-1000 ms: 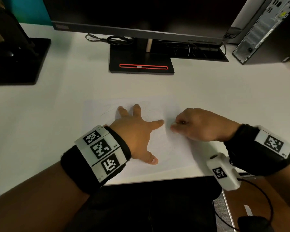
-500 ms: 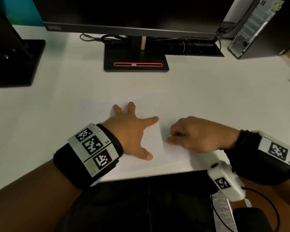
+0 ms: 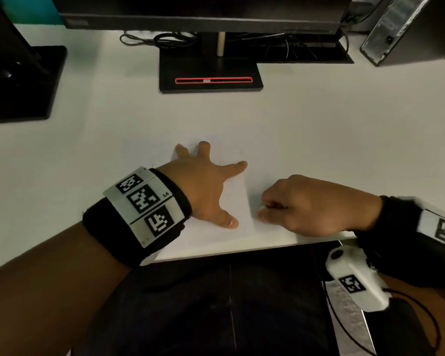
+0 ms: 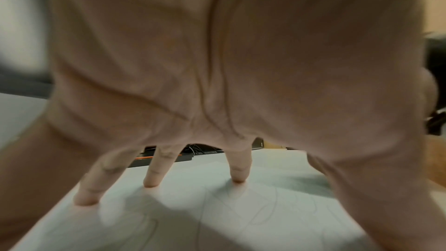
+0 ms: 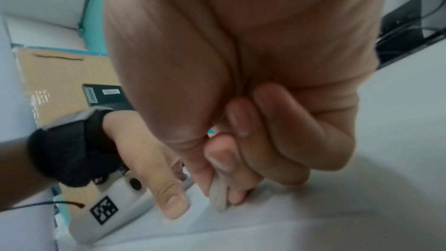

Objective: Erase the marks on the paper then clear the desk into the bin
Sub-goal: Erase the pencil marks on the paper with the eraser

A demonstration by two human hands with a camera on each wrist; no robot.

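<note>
A white sheet of paper (image 3: 238, 199) with faint pencil marks (image 4: 260, 217) lies near the desk's front edge. My left hand (image 3: 206, 181) presses flat on it with fingers spread, fingertips (image 4: 150, 181) down on the sheet. My right hand (image 3: 301, 205) is curled just right of the left thumb and pinches a small whitish eraser (image 5: 218, 196) between thumb and fingers, its tip against the paper. In the head view only a sliver of the eraser (image 3: 262, 208) shows.
A monitor on a black stand (image 3: 211, 73) rises behind the paper, with cables (image 3: 159, 38) beside it. A second black stand (image 3: 21, 83) sits at far left, a computer tower (image 3: 409, 27) at far right. The desk edge (image 3: 229, 253) runs just below my hands.
My right hand with the eraser has slid toward me and slightly right across the paper. The left hand stays pressed on the sheet. The head view has shifted a little.
</note>
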